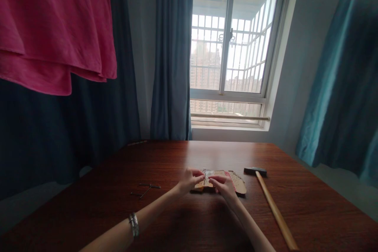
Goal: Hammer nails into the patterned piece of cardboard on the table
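Note:
A tan, speckled flat board (pixel 220 173) with a ragged edge and a reddish patch lies on the table under both hands. Thin and dark, a nail (pixel 204 174) stands upright over its left part. My left hand (pixel 189 180) pinches at this nail from the left, thumb and finger close together. From the right, my right hand (pixel 224 186) reaches over the board with its fingertips drawn together near the nail; whatever they hold is too small to make out. Several loose nails (pixel 150 186) lie on the table left of my left hand.
A hammer (pixel 275 208) with a wooden handle and dark head lies to the right on the brown table (pixel 165 220). At the table's far left edge is a thin strip (pixel 137 143). Pink cloth (pixel 59 27) hangs at upper left, before blue curtains (pixel 173 55) and a window (pixel 227 47).

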`<action>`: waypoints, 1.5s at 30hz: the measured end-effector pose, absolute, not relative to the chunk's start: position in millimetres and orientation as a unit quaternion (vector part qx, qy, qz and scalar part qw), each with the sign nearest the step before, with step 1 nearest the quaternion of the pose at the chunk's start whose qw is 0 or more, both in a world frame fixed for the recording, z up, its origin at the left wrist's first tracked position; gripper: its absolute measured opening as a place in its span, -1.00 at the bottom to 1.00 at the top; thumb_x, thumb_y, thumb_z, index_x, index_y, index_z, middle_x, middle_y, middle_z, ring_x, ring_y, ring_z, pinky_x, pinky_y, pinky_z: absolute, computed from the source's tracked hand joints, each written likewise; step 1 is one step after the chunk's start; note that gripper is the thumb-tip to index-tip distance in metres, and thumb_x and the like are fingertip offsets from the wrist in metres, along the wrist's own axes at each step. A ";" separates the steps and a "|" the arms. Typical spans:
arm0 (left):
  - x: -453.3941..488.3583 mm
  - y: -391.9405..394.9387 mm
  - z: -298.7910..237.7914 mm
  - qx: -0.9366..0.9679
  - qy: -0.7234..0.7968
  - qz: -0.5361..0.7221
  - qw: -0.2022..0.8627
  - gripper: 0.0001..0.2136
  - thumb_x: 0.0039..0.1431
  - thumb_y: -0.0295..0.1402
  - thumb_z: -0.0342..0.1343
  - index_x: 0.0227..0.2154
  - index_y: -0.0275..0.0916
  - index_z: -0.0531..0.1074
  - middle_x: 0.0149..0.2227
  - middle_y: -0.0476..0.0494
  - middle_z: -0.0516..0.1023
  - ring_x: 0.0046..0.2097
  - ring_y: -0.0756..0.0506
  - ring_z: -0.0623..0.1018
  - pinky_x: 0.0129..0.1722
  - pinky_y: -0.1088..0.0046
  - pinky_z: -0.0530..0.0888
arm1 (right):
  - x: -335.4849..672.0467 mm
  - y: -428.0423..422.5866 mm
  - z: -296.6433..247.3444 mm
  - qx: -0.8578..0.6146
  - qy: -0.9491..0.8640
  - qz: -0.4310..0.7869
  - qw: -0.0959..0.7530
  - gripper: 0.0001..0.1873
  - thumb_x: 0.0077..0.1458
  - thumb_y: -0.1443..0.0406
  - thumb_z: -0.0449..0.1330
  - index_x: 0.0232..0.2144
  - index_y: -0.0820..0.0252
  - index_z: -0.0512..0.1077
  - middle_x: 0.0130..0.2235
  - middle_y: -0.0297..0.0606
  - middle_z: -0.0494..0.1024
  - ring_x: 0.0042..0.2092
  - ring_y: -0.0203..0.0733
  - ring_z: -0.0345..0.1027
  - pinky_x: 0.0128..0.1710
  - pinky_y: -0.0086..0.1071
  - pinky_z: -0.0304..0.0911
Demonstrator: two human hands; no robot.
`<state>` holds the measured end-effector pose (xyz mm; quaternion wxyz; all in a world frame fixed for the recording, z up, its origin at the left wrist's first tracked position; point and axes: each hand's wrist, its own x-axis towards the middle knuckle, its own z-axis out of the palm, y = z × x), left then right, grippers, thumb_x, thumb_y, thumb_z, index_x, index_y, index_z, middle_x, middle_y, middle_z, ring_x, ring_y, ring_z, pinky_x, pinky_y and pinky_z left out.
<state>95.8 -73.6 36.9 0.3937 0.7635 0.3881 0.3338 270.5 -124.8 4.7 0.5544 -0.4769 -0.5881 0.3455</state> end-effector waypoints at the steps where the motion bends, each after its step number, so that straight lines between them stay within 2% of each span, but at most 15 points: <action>1: 98.4 -75.9 37.0 0.766 0.381 0.340 0.389 -0.68 -0.08 -0.15 0.10 -0.46 -0.36 0.52 -0.56 -0.10 0.49 -0.54 0.00 0.39 -0.57 0.54 0.27 | 270.4 -125.1 5.2 -0.472 -0.584 0.356 0.556 -0.67 -0.14 0.07 0.22 -0.42 0.21 0.55 -0.58 -0.29 0.51 -0.66 -0.38 0.18 -0.69 -0.48 0.08; 5: 104.3 -82.9 36.3 0.766 0.361 0.362 0.390 -0.71 -0.07 -0.17 0.10 -0.50 -0.35 0.52 -0.51 -0.14 0.52 -0.44 -0.05 0.45 -0.48 0.53 0.30 | 268.7 -127.6 7.3 -0.458 -0.573 0.384 0.561 -0.67 -0.18 0.07 0.25 -0.45 0.19 0.56 -0.54 -0.26 0.55 -0.62 -0.34 0.23 -0.67 -0.47 0.11; 13: 112.6 -84.0 22.9 0.741 0.366 0.397 0.399 -0.72 -0.04 -0.20 0.09 -0.49 -0.36 0.51 -0.50 -0.15 0.52 -0.43 -0.06 0.46 -0.46 0.52 0.33 | 268.1 -127.6 6.2 -0.448 -0.555 0.408 0.569 -0.73 -0.21 0.10 0.28 -0.50 0.19 0.55 -0.55 -0.29 0.54 -0.58 -0.32 0.27 -0.64 -0.48 0.13; 18: 116.8 -82.3 18.9 0.737 0.365 0.392 0.413 -0.71 -0.04 -0.18 0.10 -0.44 -0.36 0.51 -0.47 -0.18 0.53 -0.41 -0.08 0.48 -0.43 0.49 0.35 | 265.6 -124.2 1.8 -0.454 -0.549 0.407 0.572 -0.64 -0.20 0.06 0.26 -0.40 0.20 0.53 -0.51 -0.27 0.55 -0.57 -0.30 0.29 -0.66 -0.47 0.13; 21: 114.9 -79.4 22.0 0.755 0.360 0.393 0.382 -0.70 -0.02 -0.17 0.07 -0.43 -0.33 0.52 -0.47 -0.15 0.53 -0.41 -0.07 0.46 -0.42 0.49 0.34 | 266.2 -121.2 1.7 -0.461 -0.556 0.392 0.569 -0.59 -0.17 0.05 0.24 -0.33 0.22 0.51 -0.45 -0.24 0.56 -0.55 -0.28 0.31 -0.66 -0.45 0.15; 25: 107.9 -59.7 27.1 0.745 0.388 0.433 0.326 -0.69 0.02 -0.16 0.01 -0.47 -0.32 0.49 -0.50 -0.10 0.49 -0.45 -0.02 0.41 -0.45 0.51 0.31 | 277.5 -110.1 4.6 -0.483 -0.576 0.360 0.552 -0.68 -0.05 0.14 0.20 -0.30 0.26 0.46 -0.41 -0.28 0.53 -0.47 -0.31 0.34 -0.56 -0.44 0.25; 27: 105.9 -42.6 25.8 0.703 0.411 0.460 0.353 -0.72 0.02 -0.21 -0.01 -0.47 -0.34 0.45 -0.50 -0.09 0.47 -0.44 -0.02 0.42 -0.46 0.52 0.33 | 285.4 -100.2 6.6 -0.499 -0.587 0.343 0.538 -0.75 0.04 0.20 0.14 -0.30 0.28 0.42 -0.37 -0.31 0.49 -0.42 -0.33 0.35 -0.48 -0.42 0.30; 30: 109.1 -16.3 17.4 0.636 0.415 0.469 0.450 -0.79 -0.06 -0.40 -0.01 -0.37 -0.37 0.43 -0.44 -0.13 0.47 -0.42 -0.01 0.43 -0.46 0.51 0.37 | 292.4 -81.6 8.8 -0.517 -0.603 0.318 0.517 -0.78 0.10 0.23 0.09 -0.26 0.27 0.38 -0.27 -0.29 0.46 -0.33 -0.30 0.36 -0.37 -0.34 0.33; 35: 124.3 8.9 -1.6 0.587 0.388 0.451 0.549 -0.63 -0.27 -0.63 -0.08 -0.30 -0.39 0.40 -0.39 -0.17 0.47 -0.35 -0.02 0.46 -0.37 0.49 0.40 | 286.5 -55.6 4.8 -0.527 -0.632 0.274 0.498 -0.72 0.10 0.22 0.08 -0.16 0.24 0.34 -0.15 -0.23 0.43 -0.21 -0.21 0.35 -0.24 -0.23 0.32; 39: 129.0 14.2 -12.5 0.585 0.350 0.437 0.587 -0.52 -0.37 -0.67 -0.12 -0.24 -0.39 0.38 -0.38 -0.17 0.47 -0.30 -0.04 0.47 -0.31 0.45 0.40 | 280.9 -49.4 -7.5 -0.532 -0.653 0.242 0.482 -0.72 0.11 0.21 0.07 -0.15 0.23 0.34 -0.14 -0.22 0.43 -0.21 -0.22 0.35 -0.23 -0.22 0.31; 45: 125.6 12.4 -20.3 0.619 0.321 0.411 0.588 -0.49 -0.40 -0.65 -0.10 -0.22 -0.35 0.36 -0.40 -0.11 0.46 -0.33 -0.03 0.45 -0.32 0.45 0.38 | 281.7 -48.3 -24.2 -0.532 -0.679 0.204 0.462 -0.75 0.11 0.21 0.06 -0.20 0.24 0.36 -0.19 -0.24 0.45 -0.25 -0.25 0.36 -0.26 -0.26 0.32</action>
